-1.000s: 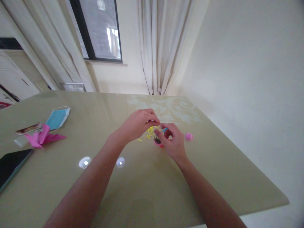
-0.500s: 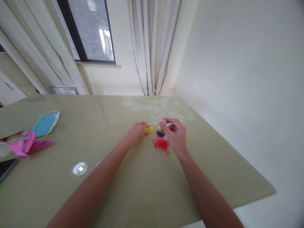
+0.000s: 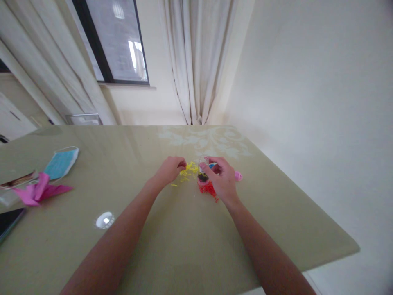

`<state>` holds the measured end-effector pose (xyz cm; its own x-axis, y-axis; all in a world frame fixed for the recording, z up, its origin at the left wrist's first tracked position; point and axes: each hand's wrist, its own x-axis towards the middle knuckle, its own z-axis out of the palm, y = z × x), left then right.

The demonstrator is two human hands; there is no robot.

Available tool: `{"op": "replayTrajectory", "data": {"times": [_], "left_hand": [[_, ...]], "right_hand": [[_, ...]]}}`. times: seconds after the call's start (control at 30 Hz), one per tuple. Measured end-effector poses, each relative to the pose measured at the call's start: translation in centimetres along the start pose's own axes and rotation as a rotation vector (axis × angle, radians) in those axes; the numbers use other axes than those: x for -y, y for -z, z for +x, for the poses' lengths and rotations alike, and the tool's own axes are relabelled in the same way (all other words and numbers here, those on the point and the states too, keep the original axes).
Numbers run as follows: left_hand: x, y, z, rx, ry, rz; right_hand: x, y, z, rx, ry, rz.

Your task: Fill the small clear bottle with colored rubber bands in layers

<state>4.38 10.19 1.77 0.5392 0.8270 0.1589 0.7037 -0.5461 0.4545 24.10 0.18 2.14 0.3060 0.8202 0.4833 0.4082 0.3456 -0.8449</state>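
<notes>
My right hand (image 3: 223,180) grips a small clear container (image 3: 203,161) between thumb and fingers, above a dark clump of small bands (image 3: 203,177). My left hand (image 3: 172,169) is closed, its fingertips curled together at the left edge of a loose pile of small yellow rubber bands (image 3: 192,167). What those fingertips hold, if anything, is too small to make out. Red rubber bands (image 3: 207,188) lie in a tangle just below my right hand, which partly covers them. A pink object (image 3: 238,176) shows to the right of that hand.
On the left of the glossy table (image 3: 172,246) lie a blue face mask (image 3: 62,163), a pink folded-paper shape (image 3: 39,190) and a dark phone-like object (image 3: 10,221). A wall (image 3: 322,123) runs along the right side; curtains (image 3: 199,61) hang beyond the far edge.
My left hand has drawn back leftward and its fingers have closed; the yellow bands are more spread out. My right hand and the container have shifted slightly left and down.
</notes>
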Motion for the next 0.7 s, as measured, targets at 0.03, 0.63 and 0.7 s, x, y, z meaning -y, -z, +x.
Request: {"op": "replayTrajectory", "data": {"times": [0.03, 0.63, 0.7], "left_hand": [[0.1, 0.6, 0.0, 0.007, 0.001, -0.002], [-5.3, 7.3, -2.6, -0.05, -0.319, 0.137], [-5.8, 7.1, -2.7, -0.025, -0.351, 0.254]], "right_hand": [[0.0, -0.1, -0.1, 0.005, 0.001, -0.006], [0.8, -1.0, -1.4, 0.074, 0.086, -0.125], [0.7, -1.0, -1.5, 0.083, 0.102, -0.135]]}}
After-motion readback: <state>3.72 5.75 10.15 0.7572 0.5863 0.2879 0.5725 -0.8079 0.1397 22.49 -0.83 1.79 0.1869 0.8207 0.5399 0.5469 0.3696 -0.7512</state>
